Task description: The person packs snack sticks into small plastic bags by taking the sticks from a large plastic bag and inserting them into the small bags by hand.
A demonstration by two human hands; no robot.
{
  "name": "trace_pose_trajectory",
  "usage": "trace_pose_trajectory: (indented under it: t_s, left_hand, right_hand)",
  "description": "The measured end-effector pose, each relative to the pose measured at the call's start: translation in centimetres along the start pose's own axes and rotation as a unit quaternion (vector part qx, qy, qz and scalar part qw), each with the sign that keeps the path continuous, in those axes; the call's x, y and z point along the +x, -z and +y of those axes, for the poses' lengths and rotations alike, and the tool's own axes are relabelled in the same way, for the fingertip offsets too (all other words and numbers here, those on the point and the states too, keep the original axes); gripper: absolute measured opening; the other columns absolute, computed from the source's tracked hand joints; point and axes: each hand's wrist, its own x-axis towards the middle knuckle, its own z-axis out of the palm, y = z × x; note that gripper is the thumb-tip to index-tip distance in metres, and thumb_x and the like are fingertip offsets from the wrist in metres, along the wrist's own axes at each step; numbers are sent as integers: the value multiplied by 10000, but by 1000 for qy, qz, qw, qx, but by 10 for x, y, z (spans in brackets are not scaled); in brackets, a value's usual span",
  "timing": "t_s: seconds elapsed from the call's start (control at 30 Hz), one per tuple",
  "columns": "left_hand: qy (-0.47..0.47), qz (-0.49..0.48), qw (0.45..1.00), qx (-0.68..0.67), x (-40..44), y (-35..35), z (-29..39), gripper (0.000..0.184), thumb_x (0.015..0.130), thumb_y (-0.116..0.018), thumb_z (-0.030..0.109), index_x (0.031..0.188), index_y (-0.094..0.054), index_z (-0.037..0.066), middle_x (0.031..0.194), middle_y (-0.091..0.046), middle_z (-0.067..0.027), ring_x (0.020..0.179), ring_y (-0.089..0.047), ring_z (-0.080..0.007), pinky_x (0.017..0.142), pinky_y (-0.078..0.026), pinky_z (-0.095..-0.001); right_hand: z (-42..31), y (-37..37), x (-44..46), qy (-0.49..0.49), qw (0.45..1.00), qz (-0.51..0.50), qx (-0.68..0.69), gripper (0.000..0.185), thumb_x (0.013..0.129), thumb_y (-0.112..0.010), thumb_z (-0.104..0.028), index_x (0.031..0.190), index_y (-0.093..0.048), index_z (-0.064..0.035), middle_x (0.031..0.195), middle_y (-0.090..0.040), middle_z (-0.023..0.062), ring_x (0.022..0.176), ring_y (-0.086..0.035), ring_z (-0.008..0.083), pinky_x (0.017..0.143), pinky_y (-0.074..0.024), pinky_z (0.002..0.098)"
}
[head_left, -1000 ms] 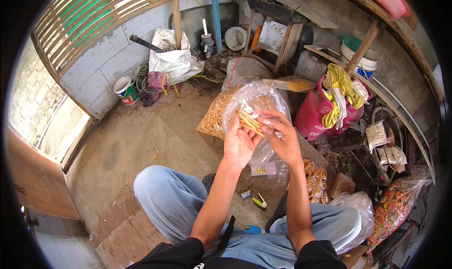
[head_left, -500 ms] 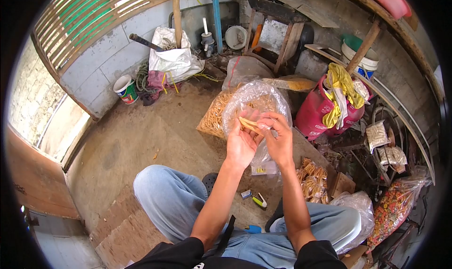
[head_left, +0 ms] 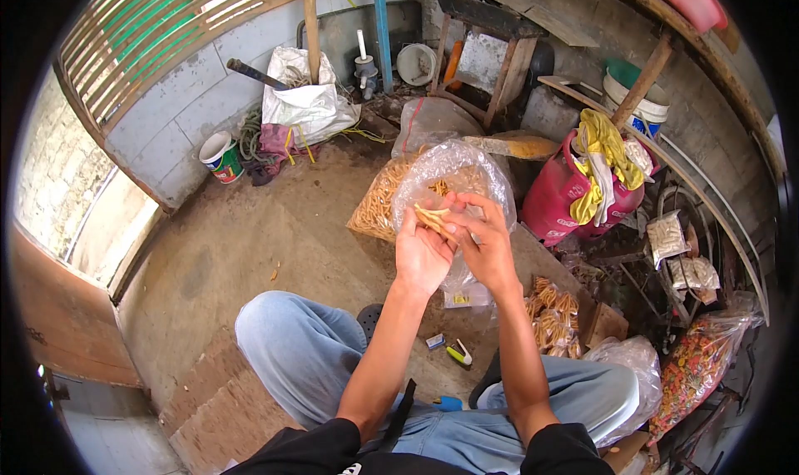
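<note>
My left hand is palm up with its fingers curled around a few yellowish snack sticks. From the right, my right hand pinches the same sticks near their ends. Both hands are over the front of a large clear plastic bag full of similar sticks, whose mouth is open behind them. Whether a thin plastic packet is also between the fingers is too small to tell.
Filled small packets lie right of my forearms. A green-handled tool and a small box rest between my legs. Pink gas cylinders and a bag of colourful snacks stand at the right.
The sticks have tilted and shifted slightly left in my hands. My right hand's fingers have moved a little up and left over them. The surroundings look the same.
</note>
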Motion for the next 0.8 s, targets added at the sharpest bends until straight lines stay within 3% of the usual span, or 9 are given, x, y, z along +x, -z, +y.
trace_pose_trajectory:
  t_s: [0.13,0.23,0.3,0.4,0.63,0.7,0.8]
  left_hand:
    - [-1,15,1000,-4,2,3,2,350,1015,-258,379,1091,-451,97,1326,-490,-146,1203,-495,-266,935,-471,-388]
    - [-5,54,998,32,1,-2,2,397,1021,-222,334,1162,-483,70,1313,-509,-108,1165,-526,-246,942,-482,-369]
    - [-3,67,998,0,1,-3,2,326,1020,-242,329,1071,-460,92,1287,-523,-137,1158,-529,-261,899,-496,-424]
    - [0,55,998,-12,3,6,3,336,1019,-233,332,1081,-463,94,1266,-537,-129,1167,-524,-262,896,-502,-431]
    - [11,31,999,-21,4,17,7,350,1018,-224,332,1085,-471,92,1188,-577,-106,1136,-541,-264,882,-514,-413]
    - [6,89,996,1,6,18,9,345,1013,-240,306,1047,-498,78,1126,-602,-95,1080,-571,-262,882,-516,-422]
    - [33,65,995,-67,8,25,23,345,1001,-259,273,979,-526,56,1080,-615,-86,1073,-572,-260,907,-503,-440]
  right_hand:
    - [5,3,0,1,1000,1,-5,345,754,-623,79,1030,-689,-116,1185,-549,118,1069,-513,310,874,-443,357]
    - [7,7,0,-1,1000,-18,-8,452,733,-590,116,1082,-675,-159,1222,-526,123,1115,-492,321,910,-430,372]
    - [10,6,-2,4,999,-47,-27,491,712,-598,116,1099,-672,-177,1236,-518,125,1142,-476,327,939,-416,383]
    - [5,6,-3,-20,998,-62,-4,517,703,-594,111,1115,-666,-192,1247,-511,128,1151,-469,332,952,-408,389]
    - [7,4,-5,-19,993,-110,-47,511,725,-570,96,1124,-663,-208,1262,-500,129,1158,-466,327,954,-409,387]
    - [5,4,-5,-29,993,-118,-14,493,739,-545,103,1117,-666,-189,1283,-490,128,1169,-465,309,946,-415,371]
    - [14,7,-5,-9,994,-87,65,425,771,-519,100,1089,-668,-139,1273,-504,126,1152,-491,283,925,-424,343]
